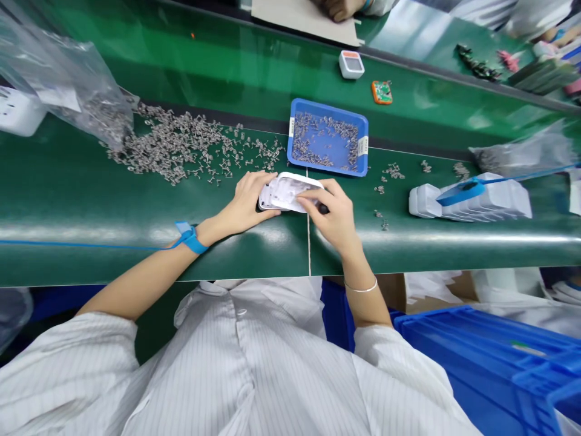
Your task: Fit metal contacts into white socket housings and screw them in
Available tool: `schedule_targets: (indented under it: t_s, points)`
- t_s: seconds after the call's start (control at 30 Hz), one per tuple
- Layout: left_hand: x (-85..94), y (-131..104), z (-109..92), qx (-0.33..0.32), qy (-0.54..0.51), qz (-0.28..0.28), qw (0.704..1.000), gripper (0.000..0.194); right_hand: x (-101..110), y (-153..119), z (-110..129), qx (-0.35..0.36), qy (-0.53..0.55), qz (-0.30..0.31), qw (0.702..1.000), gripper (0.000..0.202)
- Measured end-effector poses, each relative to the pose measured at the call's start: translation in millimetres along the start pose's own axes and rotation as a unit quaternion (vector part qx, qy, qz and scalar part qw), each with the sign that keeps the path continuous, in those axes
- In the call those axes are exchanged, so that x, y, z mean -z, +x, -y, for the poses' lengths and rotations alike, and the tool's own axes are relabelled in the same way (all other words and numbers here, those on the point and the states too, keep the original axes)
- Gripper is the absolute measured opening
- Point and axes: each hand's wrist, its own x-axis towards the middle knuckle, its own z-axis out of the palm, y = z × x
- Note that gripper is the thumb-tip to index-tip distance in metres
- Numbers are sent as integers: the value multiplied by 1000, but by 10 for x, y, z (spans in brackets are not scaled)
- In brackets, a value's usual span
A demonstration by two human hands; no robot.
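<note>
A white plastic casing (287, 192), hollow side up, lies at the table's near middle. My left hand (247, 203) grips its left end, thumb along the near edge and fingers at the far side. At the right end, my right hand (333, 212) has thumb and index finger pinched together over the hollow; whatever is between the fingertips is too small to make out. Something dark and round (323, 208) shows under the right palm. Just beyond the casing stands a blue tray (329, 151) of small metal parts. A heap of similar metal parts (177, 145) spreads to the left.
A plastic bag (86, 91) of metal parts lies at far left. White casings (485, 197) are stacked in a row at right, a blue strap across them. Beyond the tray sit a small white-orange device (351, 64) and a green circuit board (384, 92). Another person's hand (342, 8) appears at top.
</note>
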Motion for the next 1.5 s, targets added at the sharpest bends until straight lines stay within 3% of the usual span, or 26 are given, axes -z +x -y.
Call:
schedule_targets:
  t_s: [0.1,0.17,0.27,0.37,0.47,0.67,0.83,0.9,1.03,1.17,1.23,1.3,1.4,1.5]
  points:
    - [60,-56,-61,-30,21,-72,997,55,233,-221,55,-45,17,-43,998,12]
    - [100,-113,-108,-49,34,-105,993,40,388,-408,53,-69,49,-17,996,9]
    - [103,-195,-178,-90,51,-51,993,39,540,-690,27,-71,121,113,984,9]
    - [15,-243,-240,-137,74,18,988,35,544,-910,39,-73,155,245,954,14]
    - [-77,-261,-274,-160,106,60,980,32,437,-1042,112,-99,137,280,945,17]
    - [-45,-262,-258,-131,92,117,980,39,172,-1073,314,-106,95,241,960,16]
    - [-34,-275,-235,-107,52,47,992,28,37,-932,439,-111,6,233,966,23]
    - [-43,-288,-235,-113,47,36,992,36,-22,-879,473,-118,-65,224,965,26]
    - [-48,-318,-259,-125,81,104,983,66,-167,-851,528,-133,-201,233,942,32]
    - [-37,-330,-298,-123,121,143,975,57,-147,-854,514,-112,-216,257,935,36]
    - [-31,-327,-312,-118,124,141,975,44,-12,-789,421,-111,-176,223,952,39]
    - [-29,-323,-317,-108,126,138,976,36,173,-640,233,-135,-152,139,969,39]
    - [-44,-326,-313,-106,130,123,978,30,427,-273,-223,-160,-184,9,970,27]
    - [-62,-331,-306,-118,130,99,979,28,558,127,-747,-161,-242,-18,957,19]
